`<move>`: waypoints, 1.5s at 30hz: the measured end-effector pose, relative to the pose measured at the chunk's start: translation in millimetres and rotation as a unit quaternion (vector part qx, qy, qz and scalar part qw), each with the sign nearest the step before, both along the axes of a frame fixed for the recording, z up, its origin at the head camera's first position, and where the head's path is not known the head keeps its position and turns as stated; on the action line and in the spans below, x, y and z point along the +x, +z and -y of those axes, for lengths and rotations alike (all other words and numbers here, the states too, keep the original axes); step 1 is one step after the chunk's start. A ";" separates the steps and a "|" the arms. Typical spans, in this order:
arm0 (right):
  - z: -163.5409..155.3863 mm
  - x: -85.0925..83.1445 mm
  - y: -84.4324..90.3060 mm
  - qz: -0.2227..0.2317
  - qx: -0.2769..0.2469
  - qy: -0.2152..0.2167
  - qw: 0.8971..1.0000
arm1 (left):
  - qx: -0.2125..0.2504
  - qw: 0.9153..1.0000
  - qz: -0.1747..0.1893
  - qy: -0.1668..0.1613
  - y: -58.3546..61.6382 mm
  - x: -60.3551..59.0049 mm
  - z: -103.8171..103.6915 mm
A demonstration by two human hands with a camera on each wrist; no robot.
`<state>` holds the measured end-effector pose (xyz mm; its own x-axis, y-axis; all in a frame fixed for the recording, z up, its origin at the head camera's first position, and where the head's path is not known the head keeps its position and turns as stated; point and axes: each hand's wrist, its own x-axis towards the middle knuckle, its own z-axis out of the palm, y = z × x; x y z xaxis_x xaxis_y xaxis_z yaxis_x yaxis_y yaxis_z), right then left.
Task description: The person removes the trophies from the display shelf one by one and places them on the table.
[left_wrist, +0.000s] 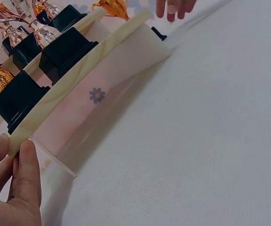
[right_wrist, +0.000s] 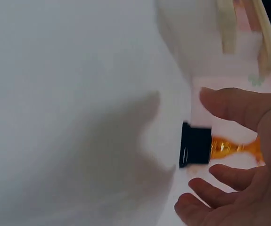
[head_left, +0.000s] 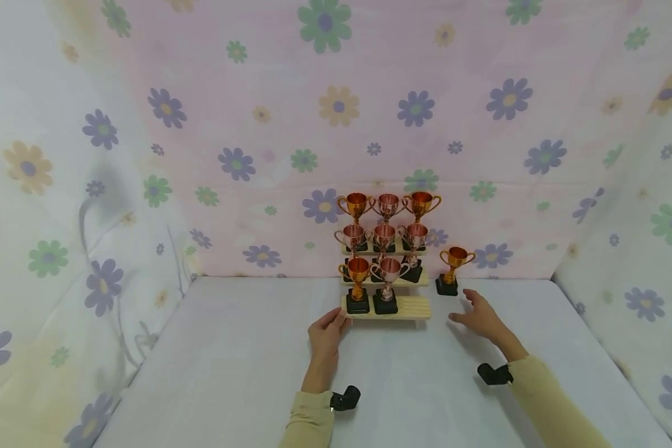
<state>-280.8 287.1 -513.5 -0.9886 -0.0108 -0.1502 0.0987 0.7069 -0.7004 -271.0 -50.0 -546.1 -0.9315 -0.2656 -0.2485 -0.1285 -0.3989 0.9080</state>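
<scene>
One gold trophy [head_left: 451,274] stands upright on the white surface [head_left: 241,361], just beyond the fingertips of the right hand [head_left: 483,317] and slightly to their left. Its long axis runs vertically, foot down and mouth up. That hand is clearly the nearer; its fingers are released and parted from the thumb, and in the right wrist view the trophy shows beyond the gap between them, apparently untouched. Left of those fingers is the stepped stand [head_left: 415,305], bearing eight other trophies [head_left: 390,269]; the left hand [head_left: 326,336] pinches its near left corner between thumb and fingers. The lone trophy has a glossy orange-gold cup, two curled handles, a narrow stem and a blocky black base.
</scene>
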 end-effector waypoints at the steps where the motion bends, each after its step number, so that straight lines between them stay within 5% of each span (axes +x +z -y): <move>1: 5.5 5.3 1.5 -0.001 0.017 0.010 1.000 | 0.002 1.000 -0.001 0.001 0.6 -0.1 0.1; 8: 52.0 40.3 9.1 -0.042 0.036 0.053 0.997 | 0.010 1.000 -0.006 0.011 4.7 0.5 0.5; 12: 74.5 49.2 11.8 -0.132 -0.010 0.050 0.990 | 0.014 1.000 -0.008 0.013 3.5 0.2 -0.1; 17: 102.1 43.2 22.9 -0.278 -0.106 0.026 0.954 | 0.019 1.000 -0.008 0.022 1.8 -1.3 1.2; 20: 117.2 32.8 32.9 -0.317 -0.163 0.007 0.934 | 0.018 1.000 -0.009 0.021 2.1 -2.6 2.2; 29: 149.9 1.6 50.0 -0.300 -0.268 -0.007 0.915 | 0.014 1.000 -0.001 0.014 -0.4 -3.1 3.6; 35: 156.8 -5.3 53.6 -0.309 -0.295 -0.001 0.904 | 0.028 0.999 -0.013 0.014 0.5 -2.0 -1.8; 45: 162.1 21.9 85.2 -0.294 -0.252 -0.023 0.922 | 0.023 1.000 -0.016 0.012 1.0 4.0 -5.0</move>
<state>-258.8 125.0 -428.3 -0.8984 0.1115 0.4248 -0.3815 0.2815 -0.8805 -266.9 -44.9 -545.1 -0.9325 -0.2778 -0.2309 -0.0889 -0.4433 0.8920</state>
